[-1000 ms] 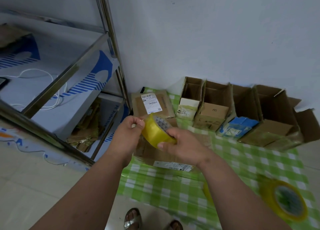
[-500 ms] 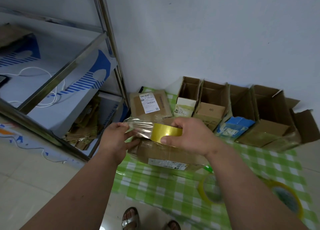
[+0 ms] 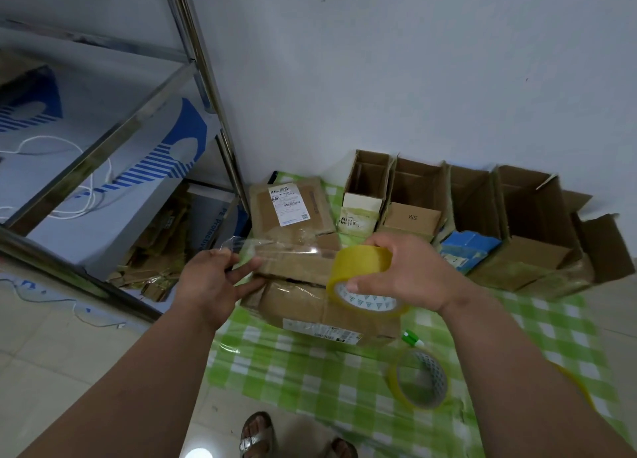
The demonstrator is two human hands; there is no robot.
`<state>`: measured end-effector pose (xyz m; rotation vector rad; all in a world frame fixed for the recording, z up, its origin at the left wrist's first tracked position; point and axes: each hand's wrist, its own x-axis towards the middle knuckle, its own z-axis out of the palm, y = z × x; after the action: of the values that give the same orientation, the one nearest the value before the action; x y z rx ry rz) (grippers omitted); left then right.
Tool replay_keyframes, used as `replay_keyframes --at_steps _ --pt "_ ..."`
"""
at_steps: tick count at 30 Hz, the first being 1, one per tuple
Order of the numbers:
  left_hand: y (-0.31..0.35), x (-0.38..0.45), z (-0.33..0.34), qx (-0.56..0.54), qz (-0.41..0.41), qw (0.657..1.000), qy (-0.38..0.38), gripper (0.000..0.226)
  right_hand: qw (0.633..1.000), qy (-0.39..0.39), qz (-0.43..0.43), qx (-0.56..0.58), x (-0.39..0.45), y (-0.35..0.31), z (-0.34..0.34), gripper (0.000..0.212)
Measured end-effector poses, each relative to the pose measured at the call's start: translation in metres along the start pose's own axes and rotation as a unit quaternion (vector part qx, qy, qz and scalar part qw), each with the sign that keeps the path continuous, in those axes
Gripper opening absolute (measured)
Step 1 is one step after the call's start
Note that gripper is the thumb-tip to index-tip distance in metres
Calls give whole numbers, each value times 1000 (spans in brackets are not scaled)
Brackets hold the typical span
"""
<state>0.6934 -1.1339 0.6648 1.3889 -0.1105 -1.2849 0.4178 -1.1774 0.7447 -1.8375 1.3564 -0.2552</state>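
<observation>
Tape roll (image 3: 358, 268) gripped in right hand (image 3: 410, 271); left hand (image 3: 210, 278) pinches strip (image 3: 286, 249) end. Pull strip taut, centre it on box (image 3: 296, 295) seam.

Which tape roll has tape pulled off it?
The tape roll gripped by the right hand: its clear strip stretches to the left hand. The loose tape roll lies flat on the green checked cloth.

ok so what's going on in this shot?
A person is taping up a cardboard box that sits on a green checked cloth. The right hand grips a yellow tape roll above the box. The left hand pinches the free end of the tape strip, which is stretched between the hands over the box top and looks not yet stuck down. A second tape roll lies on the cloth, and open boxes stand behind.
</observation>
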Motion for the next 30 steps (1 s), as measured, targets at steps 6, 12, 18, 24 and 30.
replay_keyframes --at_steps 6,12,18,24,30 --pt "3 5 -2 23 -22 999 4 12 1000 -19 -5 -20 0 9 0 43" --pt "6 15 -6 -38 -62 997 -26 23 999 -32 8 -21 2 12 3 45" --pt "5 11 -9 -54 -81 994 -50 26 994 -15 17 108 -8 25 9 40" --pt "0 2 -1 -83 -73 993 -40 34 998 48 -6 41 -7 26 5 41" --pt "-8 1 -5 -108 -83 990 -23 28 993 64 -7 -98 0 24 7 38"
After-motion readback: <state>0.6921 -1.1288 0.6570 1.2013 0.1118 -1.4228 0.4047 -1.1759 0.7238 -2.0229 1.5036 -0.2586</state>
